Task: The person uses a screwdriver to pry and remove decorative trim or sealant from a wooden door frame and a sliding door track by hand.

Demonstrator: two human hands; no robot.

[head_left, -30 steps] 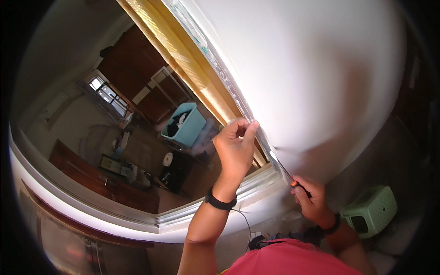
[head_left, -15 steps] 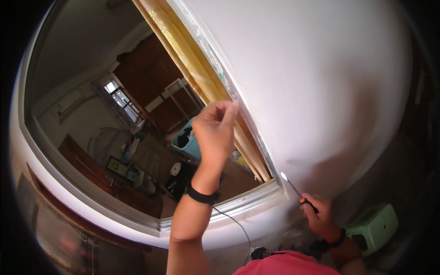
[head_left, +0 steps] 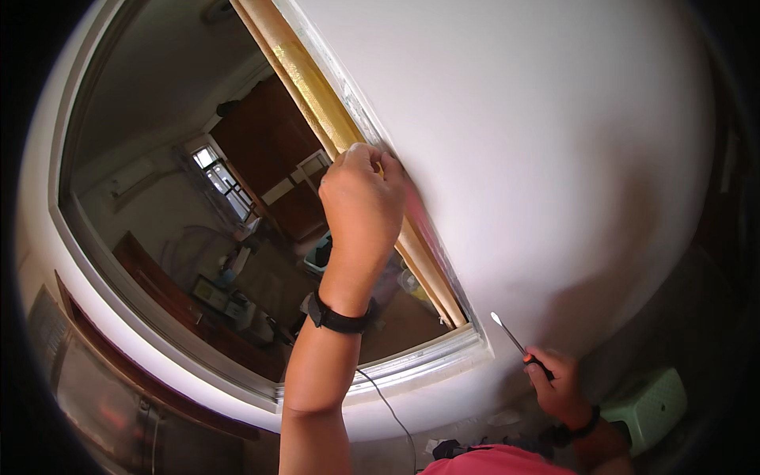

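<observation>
My left hand [head_left: 364, 194] is raised against the right side of the window opening, with a dark band round its wrist. Its fingers are curled together at the window's edge strip [head_left: 434, 233], in front of the yellow curtain [head_left: 313, 87]. What the fingertips pinch, if anything, is hidden. Lower down on the right, my right hand [head_left: 560, 385] is closed round the black and orange handle of a flat-blade screwdriver [head_left: 518, 345]. Its bright tip points up and left, close to the white wall [head_left: 554, 158] near the window's lower corner.
Through the window [head_left: 198, 261] a dim room shows, with a brown wardrobe and a blue tub [head_left: 318, 255]. A silver sill track [head_left: 419, 352] runs along the bottom. Below it a thin cable [head_left: 392, 408] hangs. A pale green plastic stool [head_left: 651, 405] stands at the lower right.
My left hand has moved slightly up and left, from a pinch in front of the window edge to fingers bent against the edge strip. The screwdriver stays in my right hand, slightly lower.
</observation>
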